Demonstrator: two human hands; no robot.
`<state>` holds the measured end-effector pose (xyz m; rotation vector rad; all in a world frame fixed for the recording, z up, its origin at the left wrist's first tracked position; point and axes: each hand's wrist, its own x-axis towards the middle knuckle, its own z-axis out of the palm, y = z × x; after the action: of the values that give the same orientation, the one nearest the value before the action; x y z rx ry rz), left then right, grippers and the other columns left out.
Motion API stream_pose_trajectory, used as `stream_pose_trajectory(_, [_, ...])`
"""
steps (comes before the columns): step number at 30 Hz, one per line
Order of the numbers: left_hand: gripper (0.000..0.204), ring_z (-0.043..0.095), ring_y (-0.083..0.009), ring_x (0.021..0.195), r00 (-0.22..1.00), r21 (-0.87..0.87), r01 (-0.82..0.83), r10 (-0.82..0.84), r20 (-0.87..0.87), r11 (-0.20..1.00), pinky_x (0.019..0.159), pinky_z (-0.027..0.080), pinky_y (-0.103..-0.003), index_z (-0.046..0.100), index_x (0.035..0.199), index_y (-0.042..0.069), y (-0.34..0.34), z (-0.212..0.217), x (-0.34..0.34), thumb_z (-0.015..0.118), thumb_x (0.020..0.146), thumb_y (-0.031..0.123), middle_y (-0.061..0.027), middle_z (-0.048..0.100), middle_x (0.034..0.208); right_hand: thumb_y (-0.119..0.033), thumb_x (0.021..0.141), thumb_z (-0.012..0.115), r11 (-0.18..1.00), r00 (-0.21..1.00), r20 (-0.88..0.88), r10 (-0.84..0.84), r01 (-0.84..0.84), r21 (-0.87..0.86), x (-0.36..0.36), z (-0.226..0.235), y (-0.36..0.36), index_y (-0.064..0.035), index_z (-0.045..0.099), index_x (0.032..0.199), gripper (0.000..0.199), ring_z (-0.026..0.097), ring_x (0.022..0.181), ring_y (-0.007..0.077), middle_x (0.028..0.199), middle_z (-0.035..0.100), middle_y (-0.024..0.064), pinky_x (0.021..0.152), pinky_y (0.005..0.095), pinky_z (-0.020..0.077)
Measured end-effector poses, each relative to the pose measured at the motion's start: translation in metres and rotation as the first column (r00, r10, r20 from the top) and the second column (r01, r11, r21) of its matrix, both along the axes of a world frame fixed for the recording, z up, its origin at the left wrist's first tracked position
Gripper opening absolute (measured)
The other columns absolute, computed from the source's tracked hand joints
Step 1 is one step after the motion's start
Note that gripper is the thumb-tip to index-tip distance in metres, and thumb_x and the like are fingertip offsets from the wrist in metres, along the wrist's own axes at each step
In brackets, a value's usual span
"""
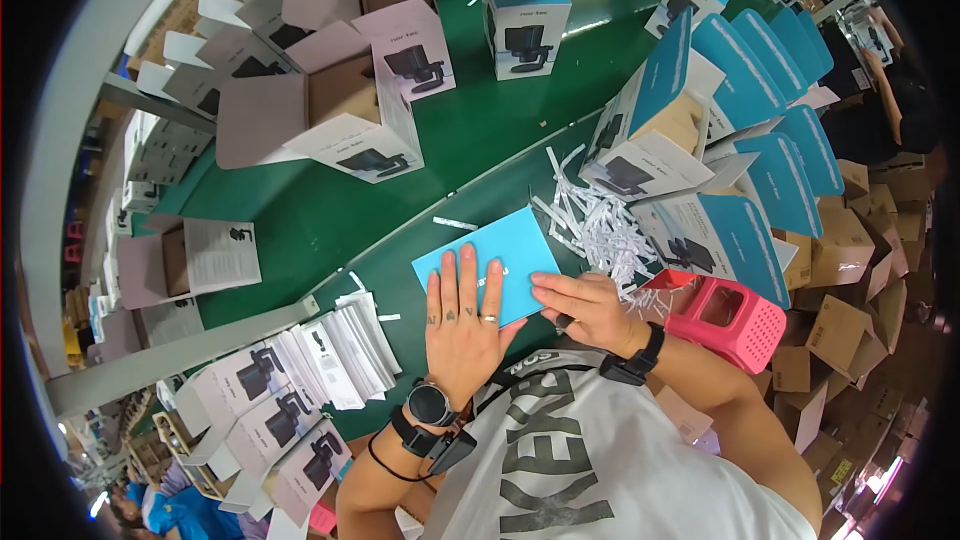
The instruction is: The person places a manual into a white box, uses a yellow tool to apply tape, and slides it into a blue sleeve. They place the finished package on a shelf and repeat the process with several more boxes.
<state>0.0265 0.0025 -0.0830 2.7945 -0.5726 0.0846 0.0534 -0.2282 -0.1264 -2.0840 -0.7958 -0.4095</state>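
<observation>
A bright blue box face (515, 240) lies in front of me on the green table, a little tilted. My left hand (462, 305) rests flat on its left part with the fingers stretched out and slightly spread. At the box's right edge is my right hand (592, 312), its fingers bent and pressed together against the edge; their tips partly hide what they grip. How deep the box is cannot be told from above. Just beyond the right hand lies a heap of white paper strips (600, 230).
A pink plastic basket (735, 320) stands by my right forearm. Stacked white leaflets (350, 345) lie at left. Open cartons with teal flaps (740, 60) crowd the right; an open white carton (365, 145) and a closed box (525, 20) stand across the green conveyor (470, 130).
</observation>
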Motion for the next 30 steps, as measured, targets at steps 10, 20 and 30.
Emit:
stream_pose_trajectory(10, [0.093, 0.04, -0.0547, 0.137, 0.995, -0.05, 0.099, -0.101, -0.028, 0.994, 0.118, 0.031, -0.064, 0.052, 0.153, 0.021, 0.043, 0.036, 0.031, 0.086, 0.072, 0.053, -0.0352, 0.041, 0.148, -0.012, 0.085, 0.08, 0.974, 0.974, -0.076, 0.216, -0.209, 0.091, 0.021, 0.005, -0.017, -0.0114, 0.079, 0.112, 0.027, 0.069, 0.067, 0.0166, 0.124, 0.075, 0.0036, 0.057, 0.0291, 0.0482])
stream_pose_trajectory(20, [0.091, 0.043, -0.0528, 0.132, 0.931, -0.122, -0.339, 0.351, 0.097, 0.933, 0.113, 0.036, -0.061, 0.058, 0.146, 0.016, 0.169, 0.08, 0.025, 0.089, 0.069, 0.051, -0.0338, 0.046, 0.143, 0.002, 0.087, 0.071, 0.972, 0.989, -0.094, -0.116, 0.133, 0.194, 0.166, 0.05, 0.058, -0.0018, 0.072, 0.114, 0.027, 0.072, 0.098, 0.0341, 0.112, 0.073, 0.0189, 0.083, 0.0379, 0.0583])
stream_pose_trajectory(30, [0.075, 0.032, -0.0573, 0.143, 0.528, 0.049, -0.813, 0.698, 0.484, 0.58, 0.118, 0.026, -0.064, 0.049, 0.15, 0.001, 0.27, -0.027, 0.129, 0.069, 0.094, 0.046, -0.0459, 0.032, 0.153, -0.018, 0.09, 0.072, 0.888, 0.925, 0.132, -0.357, 0.38, -0.258, 0.367, 0.074, 0.134, -0.004, 0.07, 0.114, 0.028, 0.067, 0.103, 0.0419, 0.105, 0.072, 0.0207, 0.086, 0.0483, 0.0553])
